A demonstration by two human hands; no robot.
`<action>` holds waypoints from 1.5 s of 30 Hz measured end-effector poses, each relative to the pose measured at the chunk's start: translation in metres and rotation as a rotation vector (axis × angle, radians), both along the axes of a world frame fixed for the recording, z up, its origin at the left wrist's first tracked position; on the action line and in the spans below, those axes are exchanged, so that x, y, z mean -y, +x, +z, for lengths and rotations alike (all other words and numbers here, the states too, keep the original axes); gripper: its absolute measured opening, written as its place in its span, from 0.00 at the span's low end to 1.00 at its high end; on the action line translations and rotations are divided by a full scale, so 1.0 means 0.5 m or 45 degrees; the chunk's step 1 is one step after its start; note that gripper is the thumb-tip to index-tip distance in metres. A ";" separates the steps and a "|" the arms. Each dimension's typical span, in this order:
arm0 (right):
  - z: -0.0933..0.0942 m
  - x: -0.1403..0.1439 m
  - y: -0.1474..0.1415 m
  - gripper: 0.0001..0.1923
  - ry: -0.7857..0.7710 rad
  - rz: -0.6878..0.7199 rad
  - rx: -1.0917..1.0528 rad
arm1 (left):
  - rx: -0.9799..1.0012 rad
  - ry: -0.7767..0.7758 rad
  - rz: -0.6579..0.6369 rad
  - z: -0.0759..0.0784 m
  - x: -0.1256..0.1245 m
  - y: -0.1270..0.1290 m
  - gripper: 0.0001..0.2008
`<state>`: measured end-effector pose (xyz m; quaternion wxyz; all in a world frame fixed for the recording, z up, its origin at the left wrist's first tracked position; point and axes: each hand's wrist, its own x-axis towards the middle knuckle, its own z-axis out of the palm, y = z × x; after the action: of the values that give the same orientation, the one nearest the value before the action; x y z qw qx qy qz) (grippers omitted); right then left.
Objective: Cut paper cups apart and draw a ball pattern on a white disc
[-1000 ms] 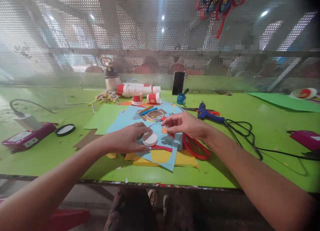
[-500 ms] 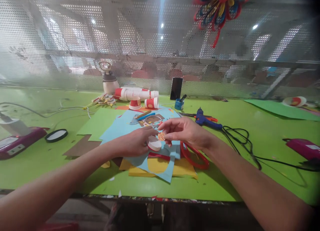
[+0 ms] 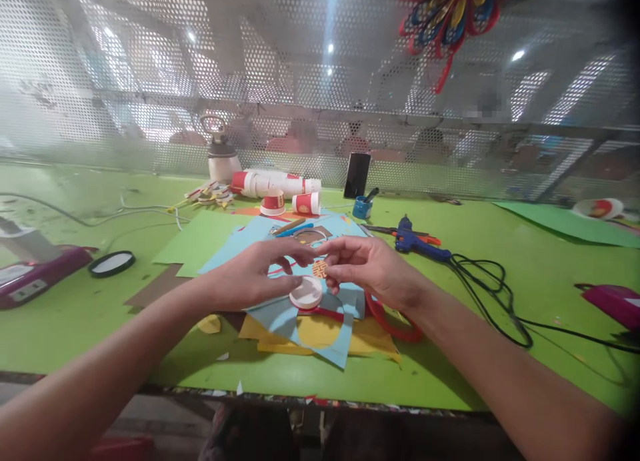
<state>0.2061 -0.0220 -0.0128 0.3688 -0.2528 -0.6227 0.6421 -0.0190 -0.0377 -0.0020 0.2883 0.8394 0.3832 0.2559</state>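
**Paper disc pinched above a white lid**

Green laminate covers the bench (image 3: 500,274), and a heap of coloured paper sheets (image 3: 300,328) is spread across its middle. Over this heap both hands are brought together. A small round paper disc (image 3: 320,268), patterned in red and yellow, is pinched by the fingertips of the right hand (image 3: 367,269). The left hand (image 3: 255,274) is raised beside it, its fingers stretched toward the disc and meeting the right fingertips; whether anything is gripped by it cannot be told. Just below the two hands a shallow white lid (image 3: 306,292) is seen, hollow side up, with nothing visible inside it; whether it is touched by the left hand or simply lies on the blue paper cannot be made out.

Farther back, a small blue pot (image 3: 361,208) is stood on the bench with a dark stick-like tool leaning in it. Red-and-white paper cups (image 3: 290,191) are gathered near it: some are laid on their sides in a nested row, and one is set upside down. A dark phone (image 3: 357,174) is propped upright against the perforated screen. A blue glue gun (image 3: 417,244) is laid to the right, its black cable trailing across the bench. A red ring (image 3: 395,321) is partly covered by the right wrist.
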 end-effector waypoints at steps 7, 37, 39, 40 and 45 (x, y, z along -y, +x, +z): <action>-0.003 0.008 -0.013 0.15 0.067 -0.081 0.032 | 0.332 -0.394 0.046 0.002 0.020 0.022 0.09; -0.036 -0.019 -0.007 0.12 0.720 -0.512 0.609 | -0.583 -0.478 0.338 0.015 0.109 -0.226 0.14; -0.037 -0.022 -0.004 0.13 0.744 -0.523 0.632 | -0.596 -0.461 0.347 0.011 0.110 -0.224 0.14; -0.037 -0.022 -0.003 0.13 0.753 -0.527 0.640 | -0.603 -0.452 0.366 0.008 0.111 -0.224 0.14; -0.033 -0.016 -0.002 0.12 0.799 -0.536 0.675 | -0.714 -0.267 0.593 -0.010 0.126 -0.218 0.17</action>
<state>0.2052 -0.0140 -0.0292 0.3778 -0.4052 -0.7950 0.2468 -0.1280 -0.1009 -0.0068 0.1909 0.7331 0.6519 0.0342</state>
